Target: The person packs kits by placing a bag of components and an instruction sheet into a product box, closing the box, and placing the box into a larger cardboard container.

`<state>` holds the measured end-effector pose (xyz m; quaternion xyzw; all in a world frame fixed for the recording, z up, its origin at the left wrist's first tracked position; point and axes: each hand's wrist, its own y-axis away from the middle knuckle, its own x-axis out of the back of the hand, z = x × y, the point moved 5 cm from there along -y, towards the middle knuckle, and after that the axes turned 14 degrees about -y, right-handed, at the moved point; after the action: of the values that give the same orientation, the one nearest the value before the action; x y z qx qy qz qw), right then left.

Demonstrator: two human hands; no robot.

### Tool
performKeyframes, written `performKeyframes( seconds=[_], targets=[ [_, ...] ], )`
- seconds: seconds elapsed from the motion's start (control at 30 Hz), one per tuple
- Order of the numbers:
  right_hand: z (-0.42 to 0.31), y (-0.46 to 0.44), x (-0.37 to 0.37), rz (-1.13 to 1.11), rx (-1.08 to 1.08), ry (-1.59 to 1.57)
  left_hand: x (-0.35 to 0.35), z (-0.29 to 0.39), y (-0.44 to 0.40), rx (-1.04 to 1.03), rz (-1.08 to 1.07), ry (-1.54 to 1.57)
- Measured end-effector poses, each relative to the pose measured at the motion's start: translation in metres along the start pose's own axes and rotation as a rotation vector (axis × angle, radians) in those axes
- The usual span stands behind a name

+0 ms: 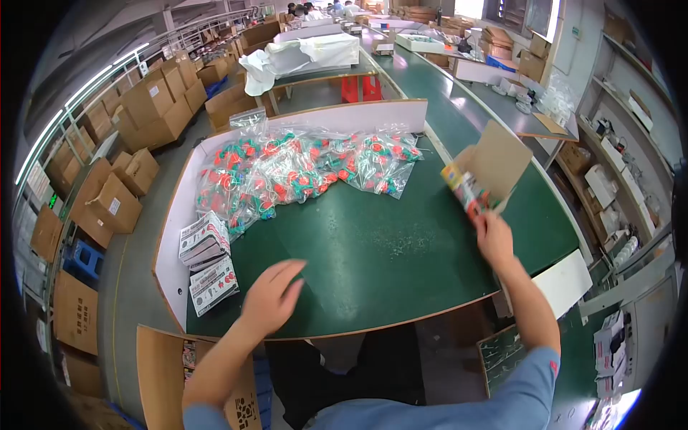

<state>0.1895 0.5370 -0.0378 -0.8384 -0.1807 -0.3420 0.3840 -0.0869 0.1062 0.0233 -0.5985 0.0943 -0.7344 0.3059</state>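
Observation:
My right hand point(496, 238) is closed on the near end of a small printed box point(466, 192) at the right side of the green tabletop point(358, 236). The box is yellow, red and white outside, and a plain brown cardboard flap point(507, 159) stands up beside it. What is inside cannot be seen. Over the near left part of the table, my left hand point(271, 297) holds nothing, its fingers stretched and thumb apart. Beyond it lies a heap of clear plastic bags point(294, 168) with red and green parts. Two stacks of printed leaflets point(213, 287) rest along the left side.
A low white rim point(344, 118) borders the table at the back and left. To the right runs a long green conveyor point(430, 86). An open carton point(161, 358) stands below the near left edge. Brown cartons point(154, 107) pile up at left; shelves point(609, 143) line the right.

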Motion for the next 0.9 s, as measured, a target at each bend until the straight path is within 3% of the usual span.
performKeyframes(
  seconds=[0.07,0.13,0.2,0.27,0.33,0.37,0.47,0.5,0.6,0.63,0.7,0.73,0.8,0.9],
  targets=[
    [-0.047,0.049,0.018,-0.026,0.038,-0.07,-0.08,-0.017,-0.055,-0.027,-0.038,0.088],
    [-0.081,0.089,0.025,-0.125,-0.009,-0.108,-0.155,-0.025,-0.11,-0.036,0.009,-0.048],
    [-0.11,0.12,0.025,-0.136,0.173,-0.198,-0.196,-0.019,-0.157,-0.075,0.035,-0.086],
    [-0.127,0.142,0.022,-0.186,0.186,-0.152,-0.216,-0.025,-0.19,-0.114,0.05,-0.095],
    [-0.133,0.144,0.02,-0.232,0.191,-0.109,-0.25,-0.047,-0.211,0.126,-0.428,0.057],
    [-0.136,0.14,0.019,-0.219,0.251,-0.121,-0.253,-0.053,-0.213,0.122,-0.433,0.06],
    [-0.142,0.143,0.009,-0.207,0.349,-0.166,-0.238,-0.067,-0.197,-0.02,-0.119,0.052],
    [-0.145,0.144,0.006,-0.208,0.363,-0.171,-0.234,-0.062,-0.19,-0.021,-0.129,0.051],
    [-0.145,0.134,-0.001,-0.189,0.43,-0.149,-0.199,-0.037,-0.196,-0.143,0.283,-0.093],
    [-0.139,0.137,-0.006,-0.125,0.441,-0.167,-0.216,-0.041,-0.204,-0.141,0.302,-0.091],
    [-0.135,0.145,-0.016,0.009,0.462,-0.229,-0.259,-0.062,-0.222,-0.202,0.278,-0.101],
    [-0.138,0.141,-0.018,0.043,0.478,-0.234,-0.239,-0.054,-0.23,-0.225,0.3,-0.121],
    [-0.143,0.141,-0.016,0.037,0.434,-0.205,-0.242,-0.053,-0.235,0.039,-0.277,-0.186],
    [-0.138,0.146,-0.014,-0.025,0.377,-0.212,-0.224,-0.056,-0.232,-0.015,-0.199,-0.145]
  ],
)
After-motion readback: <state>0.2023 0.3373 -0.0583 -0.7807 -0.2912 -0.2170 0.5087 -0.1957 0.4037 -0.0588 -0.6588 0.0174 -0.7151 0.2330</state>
